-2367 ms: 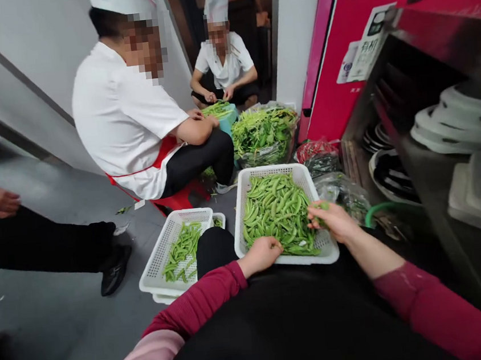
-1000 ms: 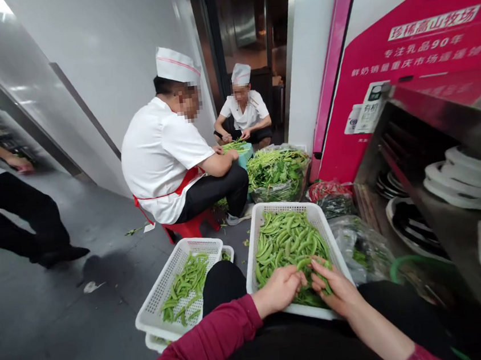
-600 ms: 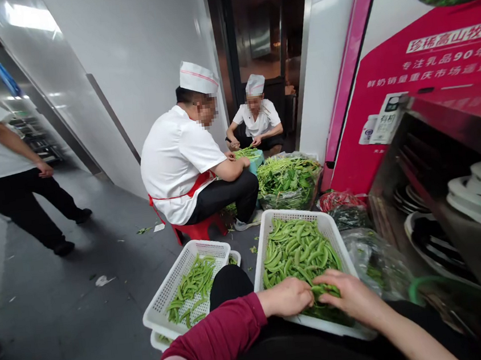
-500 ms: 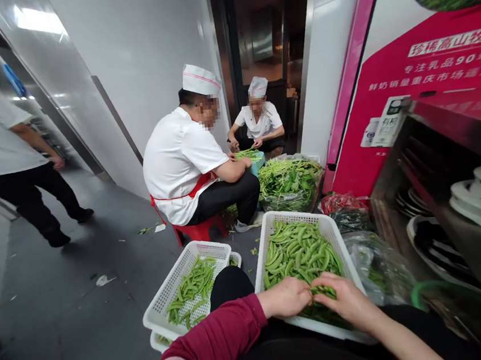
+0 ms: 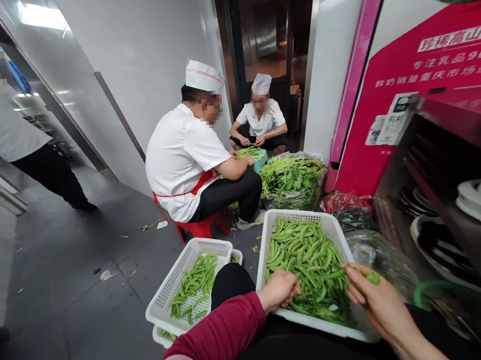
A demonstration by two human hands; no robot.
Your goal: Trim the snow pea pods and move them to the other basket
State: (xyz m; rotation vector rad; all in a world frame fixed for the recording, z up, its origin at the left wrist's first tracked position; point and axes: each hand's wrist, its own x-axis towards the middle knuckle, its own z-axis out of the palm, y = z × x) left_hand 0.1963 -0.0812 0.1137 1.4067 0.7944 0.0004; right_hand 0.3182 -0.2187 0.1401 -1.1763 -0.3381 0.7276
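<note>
A white perforated basket (image 5: 261, 258) full of green pea pods (image 5: 301, 248) rests across my lap. My left hand (image 5: 279, 290) is over its near left part, fingers curled together; what they pinch, if anything, is hidden. At the basket's right rim, my right hand (image 5: 376, 300) is closed on pea pods (image 5: 373, 278), one of them sticking out beside the thumb. To the left of my knee stands a second white basket (image 5: 159, 306) with fewer pods (image 5: 195, 282), stacked on another white basket (image 5: 165, 337).
Ahead, a person in white (image 5: 189, 157) sits on a red stool (image 5: 202, 228), and another person (image 5: 262, 117) crouches behind. A heap of leafy greens (image 5: 294, 174) lies between them and me. Metal shelving (image 5: 442, 181) with plates is at right. A person (image 5: 12, 129) walks at left.
My hands have moved apart: the left slightly left, the right outward to the basket's right rim with pods. The walking person at left has turned and shifted. The view has swung slightly.
</note>
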